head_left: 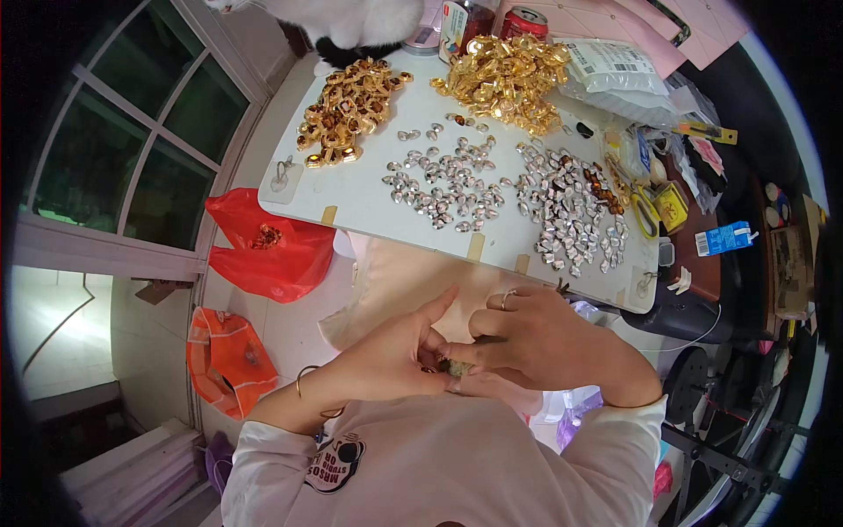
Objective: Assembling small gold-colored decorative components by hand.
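My left hand [408, 351] and my right hand [537, 341] meet over my lap, just in front of the table edge. The left hand is curled around a small gold and greenish piece [457, 367], partly hidden by the fingers. My right hand's fingers are bent and pinched against that piece. A small dark tip [563, 286] sticks out above the right knuckles; I cannot make out what it belongs to. Beyond my hands lie silver-backed teardrop gems [448, 184], a denser heap of such gems [566, 206], and a pile of gold pieces [509, 79].
The white table [307, 189] also bears gold pieces with amber stones [351, 110], yellow-handled scissors [647, 215], a white package [615, 66] and a red can [525, 23]. A cat [360, 22] is at the far edge. Red [277, 250] and orange bags [224, 356] stand on the floor.
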A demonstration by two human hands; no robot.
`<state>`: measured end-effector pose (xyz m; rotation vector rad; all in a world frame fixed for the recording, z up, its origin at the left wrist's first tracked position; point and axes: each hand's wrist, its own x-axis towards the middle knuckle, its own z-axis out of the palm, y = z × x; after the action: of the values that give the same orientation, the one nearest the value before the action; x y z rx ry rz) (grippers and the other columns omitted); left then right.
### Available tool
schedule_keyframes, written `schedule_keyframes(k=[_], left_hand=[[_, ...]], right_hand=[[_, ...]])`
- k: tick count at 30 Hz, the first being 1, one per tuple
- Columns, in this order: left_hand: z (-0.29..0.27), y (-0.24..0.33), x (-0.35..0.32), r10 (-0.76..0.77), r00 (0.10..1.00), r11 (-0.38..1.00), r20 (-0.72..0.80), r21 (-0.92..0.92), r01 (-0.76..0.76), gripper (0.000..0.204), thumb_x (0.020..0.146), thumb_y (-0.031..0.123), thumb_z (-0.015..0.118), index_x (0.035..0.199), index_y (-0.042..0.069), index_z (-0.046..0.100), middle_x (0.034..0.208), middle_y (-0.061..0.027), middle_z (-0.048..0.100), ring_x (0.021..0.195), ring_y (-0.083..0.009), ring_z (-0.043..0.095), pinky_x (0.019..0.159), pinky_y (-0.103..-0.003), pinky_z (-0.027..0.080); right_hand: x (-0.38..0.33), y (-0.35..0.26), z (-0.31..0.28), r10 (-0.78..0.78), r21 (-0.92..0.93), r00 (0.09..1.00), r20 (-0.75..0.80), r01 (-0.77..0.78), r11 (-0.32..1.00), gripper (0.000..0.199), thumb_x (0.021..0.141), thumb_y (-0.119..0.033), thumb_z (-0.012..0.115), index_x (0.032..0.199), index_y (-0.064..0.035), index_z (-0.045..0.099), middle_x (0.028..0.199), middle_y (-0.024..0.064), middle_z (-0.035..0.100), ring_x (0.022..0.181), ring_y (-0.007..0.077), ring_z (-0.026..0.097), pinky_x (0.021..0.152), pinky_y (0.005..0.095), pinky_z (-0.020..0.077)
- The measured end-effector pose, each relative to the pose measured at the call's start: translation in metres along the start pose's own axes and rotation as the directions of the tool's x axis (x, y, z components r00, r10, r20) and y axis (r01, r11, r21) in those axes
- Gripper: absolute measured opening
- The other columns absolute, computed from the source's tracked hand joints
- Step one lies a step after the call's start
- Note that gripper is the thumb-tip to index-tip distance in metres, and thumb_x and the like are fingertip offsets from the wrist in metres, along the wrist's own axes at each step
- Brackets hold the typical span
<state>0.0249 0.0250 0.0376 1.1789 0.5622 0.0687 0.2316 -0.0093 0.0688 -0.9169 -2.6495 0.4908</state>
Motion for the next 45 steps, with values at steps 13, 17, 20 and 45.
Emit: schedule_keyframes(k=[13, 17, 20, 45], left_hand=[[0.003, -0.005, 0.003, 0.010, 1.000, 0.999, -0.009, 0.035, -0.009, 0.096, 0.070, -0.005, 0.061, 0.139, 0.006, -0.004, 0.086, -0.0104, 0.063, 0.069, -0.0097, 0.059, 0.066, -0.023, 0.047], [0.001, -0.005, 0.002, 0.001, 1.000, 0.994, 0.014, 0.113, -0.003, 0.096, 0.070, -0.006, 0.061, 0.139, 0.006, -0.005, 0.086, -0.0102, 0.063, 0.069, -0.0089, 0.058, 0.064, -0.023, 0.047], [0.001, -0.006, 0.003, 0.027, 0.998, 0.990, 0.051, 0.140, -0.034, 0.096, 0.070, -0.002, 0.061, 0.137, -0.001, -0.008, 0.081, -0.0101, 0.058, 0.070, -0.0122, 0.056, 0.067, -0.024, 0.048], [-0.011, -0.008, 0.004, -0.042, 0.990, 0.894, -0.134, -0.448, -0.023, 0.044, 0.083, 0.005, 0.048, 0.125, -0.007, 0.040, 0.099, -0.0137, 0.062, 0.082, -0.0126, 0.062, 0.072, -0.020, 0.047]], right_hand=[[0.001, -0.003, -0.006, -0.048, -0.064, 0.996, 0.079, 0.053, 0.997, 0.034, 0.077, -0.032, 0.056, 0.102, -0.0086, 0.060, 0.075, 0.0030, 0.048, 0.069, 0.0180, 0.052, 0.060, 0.0308, 0.0408], [0.000, -0.001, -0.005, -0.071, -0.014, 0.994, 0.079, 0.073, 0.997, 0.030, 0.076, -0.031, 0.057, 0.099, -0.0117, 0.061, 0.075, 0.0023, 0.051, 0.066, 0.0187, 0.053, 0.058, 0.0308, 0.0411], [0.002, -0.002, -0.005, -0.059, -0.005, 0.995, 0.085, 0.060, 0.998, 0.028, 0.076, -0.031, 0.057, 0.097, -0.0128, 0.061, 0.074, 0.0021, 0.052, 0.064, 0.0186, 0.054, 0.057, 0.0311, 0.0414], [-0.018, 0.003, -0.005, 0.141, 0.091, 0.990, 0.010, -0.141, 0.986, 0.048, 0.070, -0.015, 0.063, 0.117, -0.0238, 0.055, 0.068, 0.0007, 0.043, 0.056, 0.0173, 0.047, 0.050, 0.0309, 0.0392]])
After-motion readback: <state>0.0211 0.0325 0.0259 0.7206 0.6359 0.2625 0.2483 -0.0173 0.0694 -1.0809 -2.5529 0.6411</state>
